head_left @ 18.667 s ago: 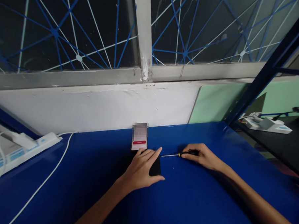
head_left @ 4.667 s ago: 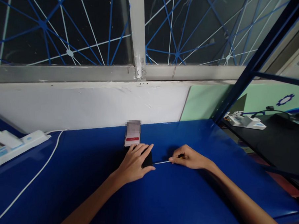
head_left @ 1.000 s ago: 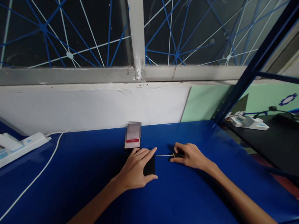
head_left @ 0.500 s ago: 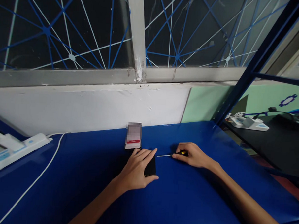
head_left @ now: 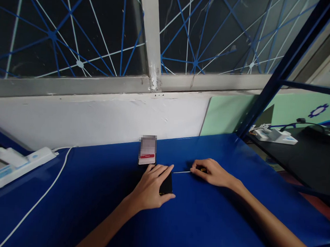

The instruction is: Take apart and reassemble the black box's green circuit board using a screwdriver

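My left hand (head_left: 151,186) lies flat on a black device (head_left: 167,184) on the blue table (head_left: 204,220), pressing it down. My right hand (head_left: 213,173) grips a thin screwdriver (head_left: 182,172) by its black and yellow handle. The metal shaft lies low over the table and its tip points at the device's right edge, near my left fingertips. A small lit screen with a red bar (head_left: 147,154) stands just behind the device.
A white power strip (head_left: 18,164) and its white cable (head_left: 38,201) lie at the left. A white wall and window frame rise behind the table. A blue post (head_left: 267,91) stands at the right, with a black bench carrying white gear (head_left: 275,135) beyond it.
My right hand has shifted slightly on the screwdriver handle over the last second, closing over it. The shaft stays aimed at the device. My left hand has not moved.
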A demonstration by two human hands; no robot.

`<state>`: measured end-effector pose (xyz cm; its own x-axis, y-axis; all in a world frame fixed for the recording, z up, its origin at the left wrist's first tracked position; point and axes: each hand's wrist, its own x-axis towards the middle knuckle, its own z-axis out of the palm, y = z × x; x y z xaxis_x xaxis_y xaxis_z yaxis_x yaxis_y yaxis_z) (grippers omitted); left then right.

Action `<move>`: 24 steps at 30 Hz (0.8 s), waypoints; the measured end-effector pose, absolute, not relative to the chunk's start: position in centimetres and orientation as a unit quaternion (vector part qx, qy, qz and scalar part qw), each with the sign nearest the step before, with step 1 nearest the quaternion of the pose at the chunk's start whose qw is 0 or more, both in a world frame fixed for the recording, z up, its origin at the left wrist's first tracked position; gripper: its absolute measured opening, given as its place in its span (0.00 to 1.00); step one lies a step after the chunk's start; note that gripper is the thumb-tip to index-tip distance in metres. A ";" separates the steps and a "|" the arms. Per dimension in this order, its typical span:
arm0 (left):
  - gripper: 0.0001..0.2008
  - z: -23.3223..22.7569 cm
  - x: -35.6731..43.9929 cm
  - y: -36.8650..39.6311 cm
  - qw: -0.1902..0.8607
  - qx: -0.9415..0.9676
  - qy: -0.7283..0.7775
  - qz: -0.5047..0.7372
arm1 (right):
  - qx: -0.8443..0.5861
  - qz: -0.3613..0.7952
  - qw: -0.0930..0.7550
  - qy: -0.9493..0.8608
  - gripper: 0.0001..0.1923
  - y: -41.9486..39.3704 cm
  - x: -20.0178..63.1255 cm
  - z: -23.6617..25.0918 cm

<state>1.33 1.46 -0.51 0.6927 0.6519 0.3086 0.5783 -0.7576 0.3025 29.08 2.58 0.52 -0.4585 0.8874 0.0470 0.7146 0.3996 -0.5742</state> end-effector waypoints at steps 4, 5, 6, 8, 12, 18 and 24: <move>0.43 -0.5 1.4 1.4 0.090 0.915 0.339 0.201 | -0.482 0.223 0.170 -0.831 0.16 2.8 29.4 0.3; 0.43 -0.5 1.4 1.4 0.088 0.915 0.339 0.202 | -0.481 0.220 0.171 -0.831 0.15 2.9 29.4 0.2; 0.43 -0.5 1.4 1.4 0.087 0.915 0.338 0.203 | -0.483 0.219 0.173 -0.830 0.15 2.9 29.4 0.1; 0.42 -0.5 1.4 1.4 0.084 0.915 0.336 0.205 | -0.491 0.221 0.174 -0.824 0.15 2.9 29.4 -0.2; 0.41 -0.4 1.4 1.4 0.082 0.916 0.335 0.204 | -0.498 0.234 0.169 -0.817 0.13 2.7 29.1 -0.3; 0.41 -0.1 1.5 1.3 0.084 0.917 0.338 0.195 | -0.491 0.237 0.187 -0.817 0.14 2.5 28.9 0.4; 0.41 -0.3 1.4 1.4 0.086 0.916 0.337 0.200 | -0.480 0.232 0.195 -0.823 0.16 2.8 29.3 0.4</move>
